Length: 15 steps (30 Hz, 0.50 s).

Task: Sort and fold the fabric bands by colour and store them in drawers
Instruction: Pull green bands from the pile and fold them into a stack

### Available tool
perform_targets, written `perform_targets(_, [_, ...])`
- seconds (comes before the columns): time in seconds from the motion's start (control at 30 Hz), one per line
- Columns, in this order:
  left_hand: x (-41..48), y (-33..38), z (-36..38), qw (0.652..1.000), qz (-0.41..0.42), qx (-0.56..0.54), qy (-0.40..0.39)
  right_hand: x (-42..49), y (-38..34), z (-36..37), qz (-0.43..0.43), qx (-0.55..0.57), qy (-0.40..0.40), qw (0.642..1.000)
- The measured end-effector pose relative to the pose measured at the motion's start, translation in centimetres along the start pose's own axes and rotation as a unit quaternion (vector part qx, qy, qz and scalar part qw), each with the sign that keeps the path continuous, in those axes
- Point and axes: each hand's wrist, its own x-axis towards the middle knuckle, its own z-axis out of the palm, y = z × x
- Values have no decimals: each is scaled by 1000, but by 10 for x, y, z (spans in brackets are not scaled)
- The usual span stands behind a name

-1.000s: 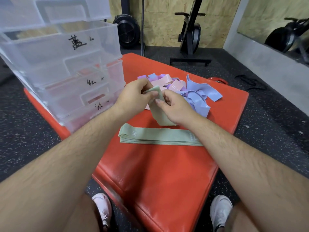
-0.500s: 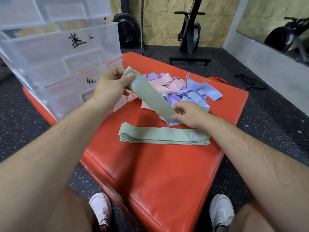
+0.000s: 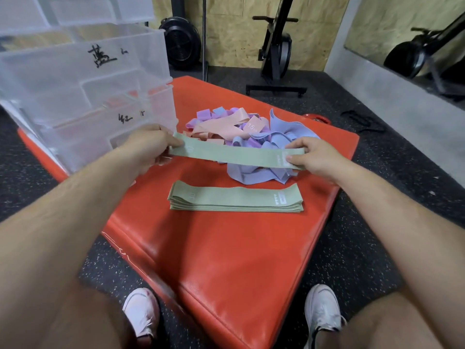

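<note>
**Green band stretched between both hands, above the folded stack**

Count: one green band (image 3: 236, 154) is in hand. One stack of green bands (image 3: 235, 200) lies flat on the red mat (image 3: 226, 260). Several layered edges show at its ends, but the exact number cannot be told. One loose pile (image 3: 251, 137) of pink, purple and blue bands lies behind it, tangled and uncounted. One clear drawer unit (image 3: 83, 84) stands on the mat's left part, and two of its fronts carry handwritten marks.

Hand pose: the left hand (image 3: 146, 147) pinches the band's left end, thumb on top. The right hand (image 3: 314, 157) grasps the right end, with the thumb on the near face by the printed label and the fingers curled over the far edge. Both forearms reach forward. The band is held straight and nearly level, clear of the mat, between the stack and the pile.

Surroundings: the held band covers the near edge of the pile. Two white shoes (image 3: 142, 308) rest on the speckled floor (image 3: 352, 248) at the mat's near edge. An exercise machine (image 3: 276, 51) stands by the far wall.
</note>
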Motion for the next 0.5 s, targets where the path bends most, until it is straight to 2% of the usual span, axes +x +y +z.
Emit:
perform_targets(0.13, [0, -8, -1, 997, -27, 65, -39, -8, 4, -9, 21, 14, -3, 1000])
perform_targets(0.37, [-11, -32, -7, 979, -62, 171, -93, -32, 12, 3, -12, -154, -64, 986])
perform_targets(0.5, [-15, -51, -9, 977, -64, 188, -73, -36, 18, 6, -20, -200, -74, 977])
